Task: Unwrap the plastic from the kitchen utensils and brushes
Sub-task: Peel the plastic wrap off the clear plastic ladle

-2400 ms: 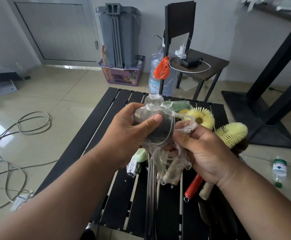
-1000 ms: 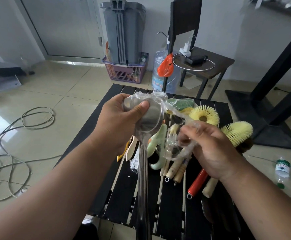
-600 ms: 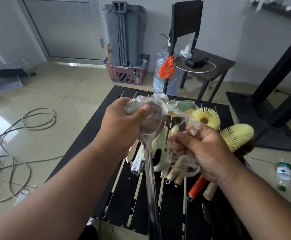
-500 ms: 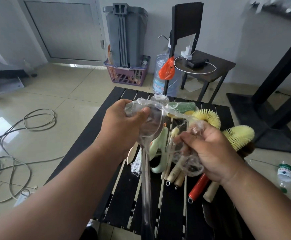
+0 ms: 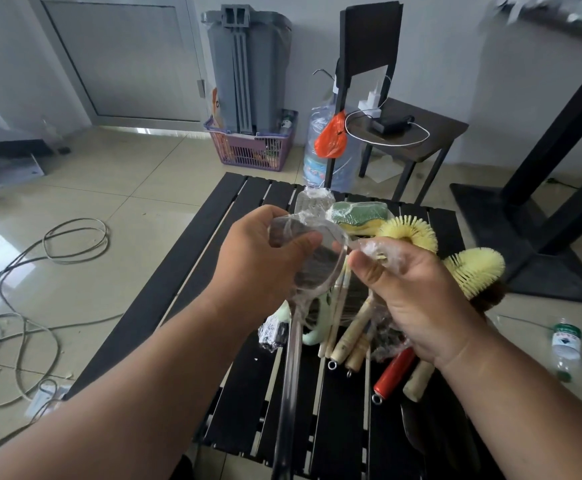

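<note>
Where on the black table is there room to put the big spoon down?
The table's left slats look bare, left of the left hand. The right half is crowded with yellow brushes, sponge and wooden handles.

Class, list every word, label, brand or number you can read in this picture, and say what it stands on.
None can be read.
Small bottle on the floor: green-and-white label, too blurred.
Large water jug: printed band, too blurred.
Dark wrapped packet on the table: white marks, illegible.
</note>
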